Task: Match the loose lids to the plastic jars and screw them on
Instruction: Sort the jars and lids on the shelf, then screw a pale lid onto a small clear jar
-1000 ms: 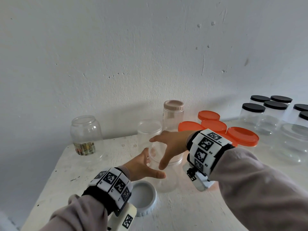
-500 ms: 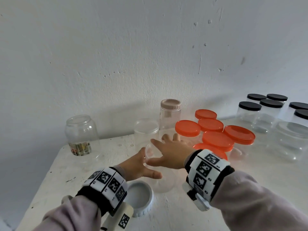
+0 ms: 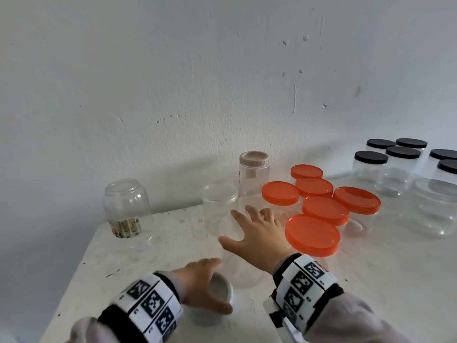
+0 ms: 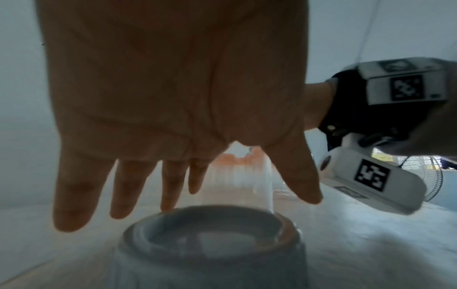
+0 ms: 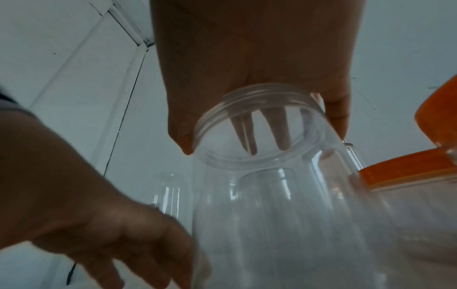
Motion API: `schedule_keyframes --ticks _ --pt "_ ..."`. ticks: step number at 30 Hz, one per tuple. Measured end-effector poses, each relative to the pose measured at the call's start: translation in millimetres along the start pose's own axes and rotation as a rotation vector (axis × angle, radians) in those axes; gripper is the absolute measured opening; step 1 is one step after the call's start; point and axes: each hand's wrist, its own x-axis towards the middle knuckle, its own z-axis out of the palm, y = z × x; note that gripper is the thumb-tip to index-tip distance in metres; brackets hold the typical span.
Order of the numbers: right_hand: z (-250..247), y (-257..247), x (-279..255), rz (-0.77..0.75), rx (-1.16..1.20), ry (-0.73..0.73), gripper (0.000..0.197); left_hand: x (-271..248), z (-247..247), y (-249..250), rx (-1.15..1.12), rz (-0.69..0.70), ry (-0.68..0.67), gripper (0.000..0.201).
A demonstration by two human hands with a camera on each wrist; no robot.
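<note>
An open clear plastic jar (image 3: 242, 271) stands in the middle of the white table (image 3: 153, 256). My right hand (image 3: 237, 226) lies spread over its mouth. In the right wrist view the right hand (image 5: 247, 136) has its thumb and fingers down around the threaded rim of the jar (image 5: 272, 215), gripping it from above. A white lid (image 3: 222, 290) lies upside down just left of the jar. My left hand (image 3: 220, 285) hovers over it. The left wrist view shows the left hand (image 4: 197, 205) with straight fingers just above the lid (image 4: 210, 240), holding nothing.
Several orange-lidded jars (image 3: 311, 233) crowd the right side of the open jar. Black-lidded jars (image 3: 371, 157) and a wide clear jar (image 3: 435, 206) stand far right. A labelled glass jar (image 3: 126, 209), a clear-lidded jar (image 3: 218, 201) and a tall beige-lidded jar (image 3: 254, 162) stand behind.
My left hand has let go of the jar's side and dropped back over the white lid. My right hand has settled from the jar's far side onto its mouth.
</note>
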Motion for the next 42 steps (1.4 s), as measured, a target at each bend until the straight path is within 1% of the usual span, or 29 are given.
schedule_keyframes --ticks 4,10,13,15,18,23,25,27,29,31,34,36,38,42 --pt "0 2 -1 -0.008 0.042 0.009 0.079 -12 10 -3 0.068 0.024 -0.015 0.111" --pt "1 5 4 0.002 0.083 0.014 0.082 -29 16 -14 0.073 0.024 0.043 0.1" --pt "2 7 11 0.012 0.088 0.024 0.082 -41 12 -24 0.016 0.008 0.099 0.1" --pt "2 9 15 0.024 0.099 0.031 0.082 -51 9 -32 -0.044 0.005 0.148 0.1" --pt "1 11 23 0.047 0.124 0.041 0.082 -67 8 -48 -0.157 -0.006 0.258 0.101" --pt "-1 11 31 0.119 0.176 0.05 0.081 -94 10 -72 -0.334 -0.029 0.417 0.108" --pt "-4 9 33 0.164 0.166 0.07 0.078 -103 12 -79 -0.404 -0.04 0.468 0.109" --pt "-6 2 36 0.178 0.131 0.093 0.072 -111 15 -88 -0.458 -0.059 0.518 0.108" --pt "-7 -10 40 0.132 0.104 0.127 0.066 -118 18 -95 -0.492 -0.074 0.572 0.106" --pt "-6 -27 44 0.031 0.126 0.157 0.062 -123 19 -102 -0.536 -0.092 0.623 0.107" --pt "0 -61 53 -0.147 0.314 0.169 0.057 -128 19 -110 -0.647 -0.114 0.695 0.106" --pt "6 -87 62 -0.244 0.405 0.137 0.054 -131 19 -116 -0.704 -0.121 0.739 0.101" --pt "12 -114 75 -0.314 0.429 0.093 0.055 -133 18 -122 -0.731 -0.125 0.782 0.093" --pt "19 -157 102 -0.365 0.421 0.003 0.067 -133 16 -130 -0.794 -0.128 0.838 0.083"
